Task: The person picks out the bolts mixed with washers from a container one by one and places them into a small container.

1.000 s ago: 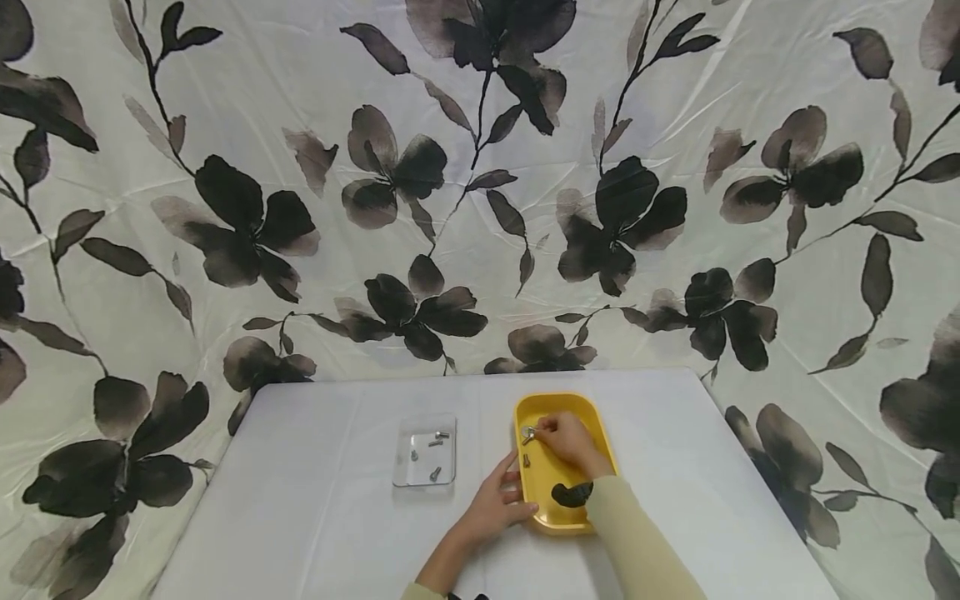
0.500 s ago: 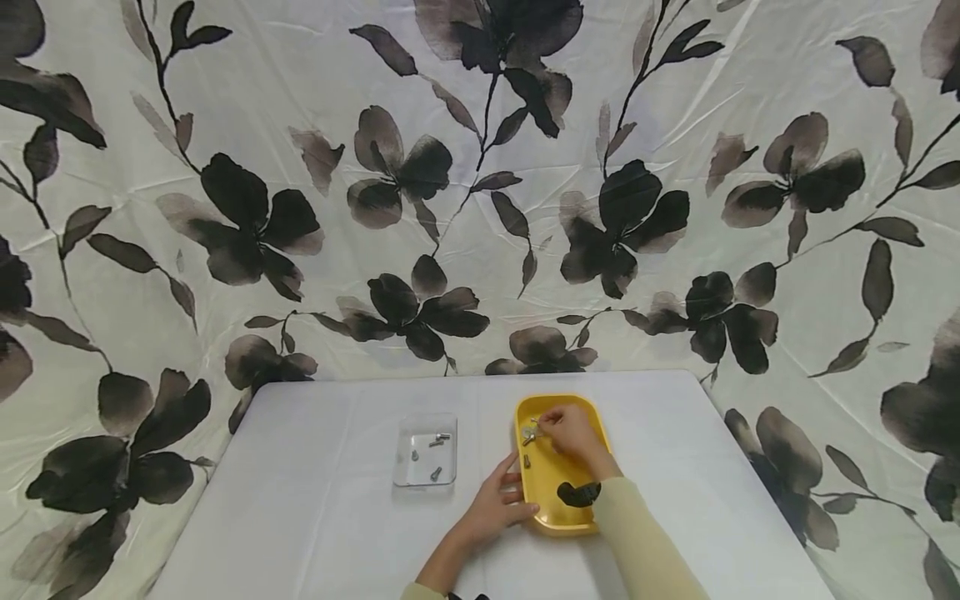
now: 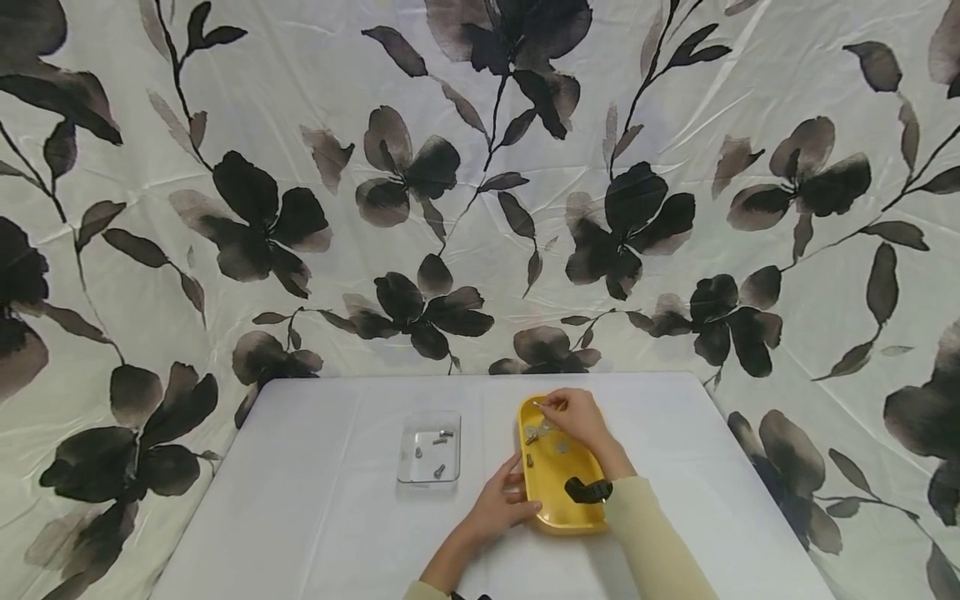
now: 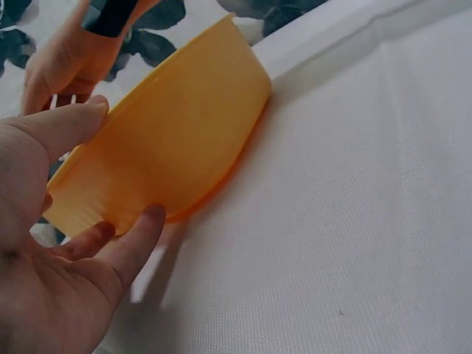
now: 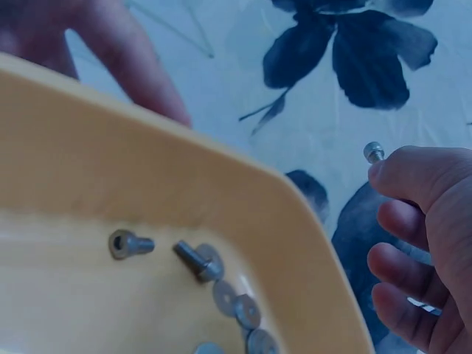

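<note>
While left grip (image 3: 497, 505) holds yellow tray (image 3: 553, 487) by its side, right grip (image 3: 582, 416) pinches a screw (image 5: 374, 152) over the far end, likely mid-pick, so next move probably calls for lifting clear

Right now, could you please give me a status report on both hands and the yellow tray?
Left hand gripping yellow tray. Right hand pinching a screw. Loose screws and washers in tray. No obstruction seen.

Soft, even light fills the head view, creases gleaming on the far cloth (image 3: 555, 158). The tray (image 4: 184, 110) shadows the tabletop (image 4: 346, 184) softly. The right wrist view is dimmer, bluish and slightly blurred.
</note>
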### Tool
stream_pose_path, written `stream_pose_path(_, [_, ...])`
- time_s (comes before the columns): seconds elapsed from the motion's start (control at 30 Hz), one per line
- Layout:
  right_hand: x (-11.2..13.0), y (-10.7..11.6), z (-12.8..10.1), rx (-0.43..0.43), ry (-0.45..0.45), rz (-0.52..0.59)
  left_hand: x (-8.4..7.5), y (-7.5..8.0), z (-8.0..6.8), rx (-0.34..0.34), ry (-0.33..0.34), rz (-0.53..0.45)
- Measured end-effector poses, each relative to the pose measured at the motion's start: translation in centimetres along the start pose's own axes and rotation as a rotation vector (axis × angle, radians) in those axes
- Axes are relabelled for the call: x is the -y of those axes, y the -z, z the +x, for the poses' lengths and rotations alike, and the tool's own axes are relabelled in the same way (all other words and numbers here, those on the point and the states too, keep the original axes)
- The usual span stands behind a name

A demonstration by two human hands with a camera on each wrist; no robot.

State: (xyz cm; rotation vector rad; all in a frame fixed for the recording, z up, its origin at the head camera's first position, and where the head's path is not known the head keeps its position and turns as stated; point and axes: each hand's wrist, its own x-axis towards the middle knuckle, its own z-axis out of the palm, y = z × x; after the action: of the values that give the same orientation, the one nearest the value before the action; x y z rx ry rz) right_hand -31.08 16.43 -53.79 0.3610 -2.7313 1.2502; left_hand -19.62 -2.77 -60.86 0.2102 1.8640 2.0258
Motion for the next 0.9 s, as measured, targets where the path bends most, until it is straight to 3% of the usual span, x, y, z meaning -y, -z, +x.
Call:
stream_pose_path(0.33, [2.0,0.6,0.5,0.002,0.078,0.002,0.2,0.3,0.1,-0.015,-0.008,0.001])
stream_pose_path(0.47, [2.6,0.5,0.7,0.024,0.105,-0.004,-0.7,0.8,-0.3,-0.035,-0.025,0.096])
stream_pose_path(0.77, [4.7,-0.8,1.3,0.077,0.190,0.025,-6.2,4.0,-2.3,-0.038,-0.056,0.354])
stream_pose_path(0.9, [5.8,-1.5,1.4,0.112,0.171,0.027,-8.6,6.1,-3.4,-0.050,-0.086,0.446])
